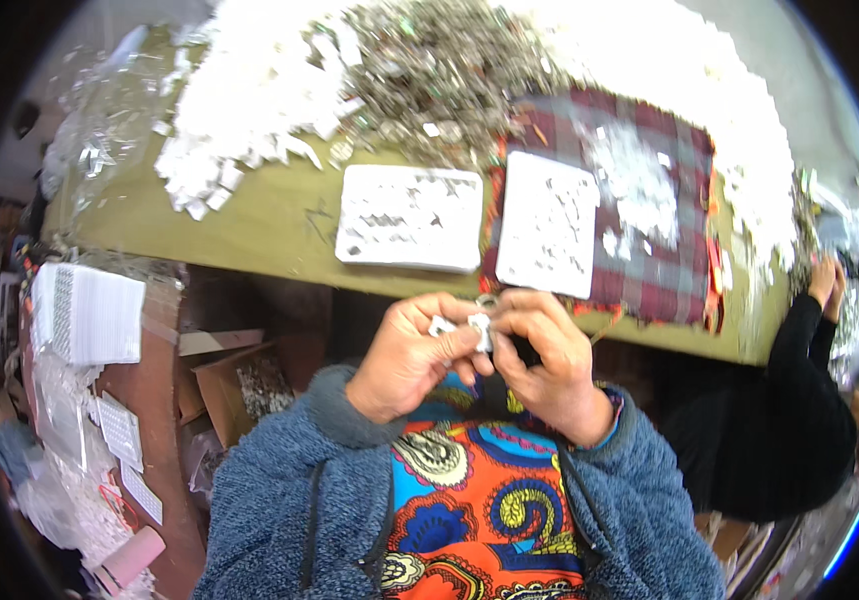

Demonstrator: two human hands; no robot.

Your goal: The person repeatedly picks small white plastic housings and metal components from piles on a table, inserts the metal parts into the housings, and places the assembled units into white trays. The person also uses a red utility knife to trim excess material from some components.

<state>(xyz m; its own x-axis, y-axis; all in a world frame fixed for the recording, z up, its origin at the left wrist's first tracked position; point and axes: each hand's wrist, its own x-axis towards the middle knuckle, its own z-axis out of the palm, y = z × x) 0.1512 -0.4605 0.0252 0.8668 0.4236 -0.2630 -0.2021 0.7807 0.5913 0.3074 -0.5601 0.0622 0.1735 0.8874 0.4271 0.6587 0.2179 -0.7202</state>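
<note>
In front of my chest, my left hand (417, 352) and my right hand (551, 358) meet with their fingertips pinched. Between them is a small white piece (481, 332), gripped from both sides. A little ring-shaped, metallic-looking part (487, 300) shows at the fingertips above it. Another bit of white (439, 326) sticks out between the fingers of my left hand. Just beyond my hands, on the table, lie a white tray (429, 256) and a second white tray (537, 277), both dotted with small dark pieces. What the pieces exactly are is too small to tell.
A heap of white pieces (249, 95) and a heap of shiny greyish pieces (439, 70) cover the green table (259, 225). Plaid cloth (684, 270) bears small pale packets. At left are stacked white cards (109, 315) and a cardboard box (219, 390). A black-sleeved person (799, 330) works at right.
</note>
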